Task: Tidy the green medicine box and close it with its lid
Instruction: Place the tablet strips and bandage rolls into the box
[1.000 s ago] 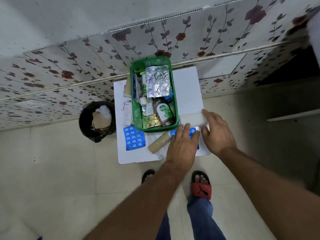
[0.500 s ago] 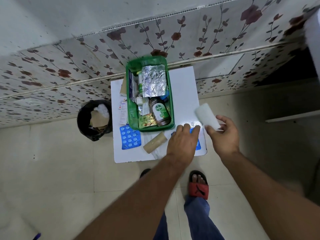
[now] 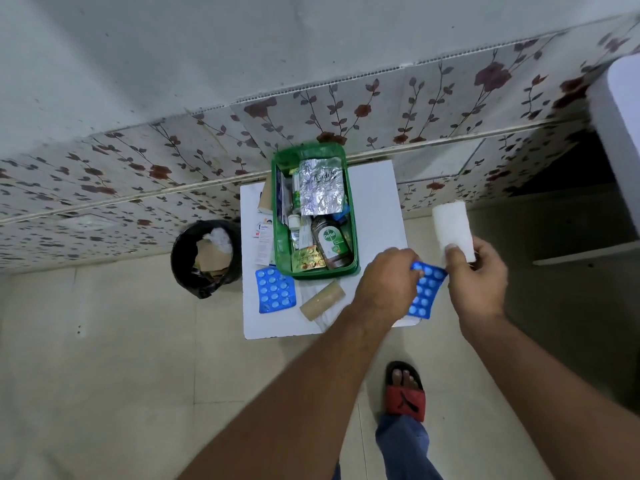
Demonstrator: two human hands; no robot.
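The green medicine box (image 3: 279, 237) stands open on a small white table (image 3: 375, 209), packed with a silver foil strip (image 3: 321, 187), a brown antiseptic bottle (image 3: 331, 242) and small packs. No lid is visible. My left hand (image 3: 388, 284) grips a blue blister pack (image 3: 425, 291), lifted over the table's right front corner. My right hand (image 3: 476, 275) holds a white bandage roll (image 3: 452, 230) upright, to the right of the table. A second blue blister pack (image 3: 275, 289) and a tan roll (image 3: 322, 301) lie in front of the box.
A black waste bin (image 3: 206, 259) with paper and cotton in it stands on the floor left of the table. Leaflets and small cartons (image 3: 263, 242) lie beside the box's left wall. The flowered wall runs behind the table. My sandalled foot (image 3: 405, 391) is below.
My right hand has carried the white bandage roll up and off the table to the right. My left hand has closed on the blue blister pack and lifted it.
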